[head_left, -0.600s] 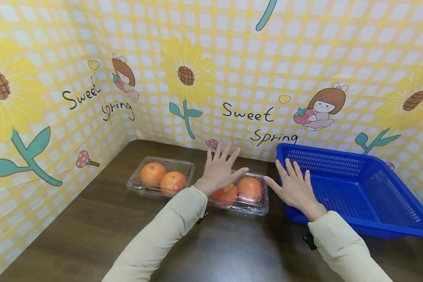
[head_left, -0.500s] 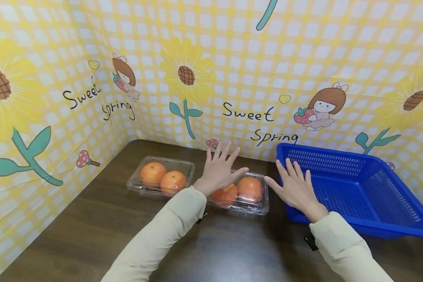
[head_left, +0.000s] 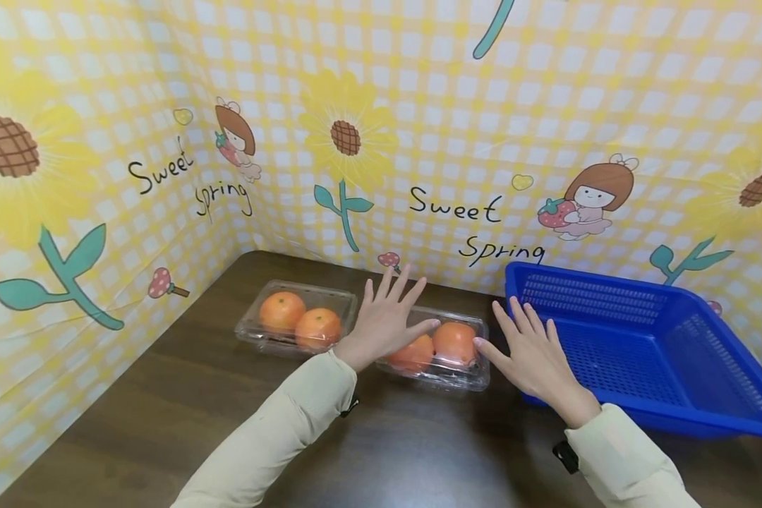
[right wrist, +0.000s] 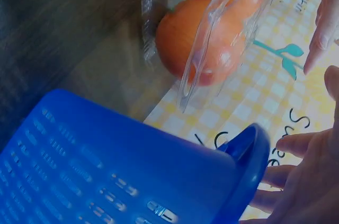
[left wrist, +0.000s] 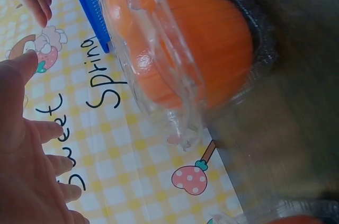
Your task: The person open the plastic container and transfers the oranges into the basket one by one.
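My left hand (head_left: pixel 381 326), fingers spread, hovers over the left part of a clear plastic clamshell box (head_left: pixel 447 381) and hides part of it. Two oranges (head_left: pixel 455 343) lie inside that box. In the left wrist view the box appears lid-down over the orange (left wrist: pixel 217 49), with the palm of the hand (left wrist: pixel 32 176) apart from it. My right hand (head_left: pixel 536 360) also has its fingers spread, in front of the near left side of a blue plastic basket (head_left: pixel 660 374), its thumb close to the box's right end. Neither hand holds anything.
A second clear clamshell box (head_left: pixel 339 298) with two oranges (head_left: pixel 282 312) stands at the left on the dark wooden table (head_left: pixel 184 416). Yellow checked cloth (head_left: pixel 444 127) with printed flowers and lettering hangs behind and at the left.
The head view has shifted slightly. Against the boxes, my left hand has drawn a little left and nearer to me; my right hand has come slightly nearer. Boxes and basket stay put.
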A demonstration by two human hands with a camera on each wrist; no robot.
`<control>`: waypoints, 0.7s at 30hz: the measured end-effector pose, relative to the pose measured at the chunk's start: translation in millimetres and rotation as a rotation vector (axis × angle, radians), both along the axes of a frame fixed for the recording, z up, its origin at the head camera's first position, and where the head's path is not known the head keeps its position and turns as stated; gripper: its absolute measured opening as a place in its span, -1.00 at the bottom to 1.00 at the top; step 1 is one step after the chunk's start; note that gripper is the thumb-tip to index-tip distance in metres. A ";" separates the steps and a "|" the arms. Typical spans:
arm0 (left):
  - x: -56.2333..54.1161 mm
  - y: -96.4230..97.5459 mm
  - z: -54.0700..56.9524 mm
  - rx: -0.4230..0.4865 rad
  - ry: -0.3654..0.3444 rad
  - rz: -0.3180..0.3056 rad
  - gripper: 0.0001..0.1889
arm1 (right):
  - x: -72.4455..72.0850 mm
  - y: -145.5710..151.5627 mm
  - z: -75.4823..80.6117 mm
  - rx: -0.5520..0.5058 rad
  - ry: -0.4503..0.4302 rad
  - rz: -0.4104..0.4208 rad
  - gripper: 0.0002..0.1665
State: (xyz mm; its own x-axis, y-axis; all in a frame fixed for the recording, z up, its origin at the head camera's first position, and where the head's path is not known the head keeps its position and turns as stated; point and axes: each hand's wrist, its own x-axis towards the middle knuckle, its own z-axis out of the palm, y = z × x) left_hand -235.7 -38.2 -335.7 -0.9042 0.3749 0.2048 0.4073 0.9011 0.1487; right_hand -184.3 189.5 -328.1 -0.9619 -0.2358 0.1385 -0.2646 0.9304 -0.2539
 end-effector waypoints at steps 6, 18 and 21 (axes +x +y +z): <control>9.0 -8.9 -5.1 0.023 0.023 -0.041 -0.22 | 7.4 -3.1 -0.7 0.017 0.029 0.021 -0.06; 23.8 -24.1 -14.8 0.045 0.072 -0.111 -0.23 | 24.0 -15.2 -1.4 -0.034 0.123 0.106 -0.09; 26.3 -26.7 -19.7 0.072 0.088 -0.137 -0.23 | 29.5 -19.0 -3.3 -0.073 0.120 0.126 -0.11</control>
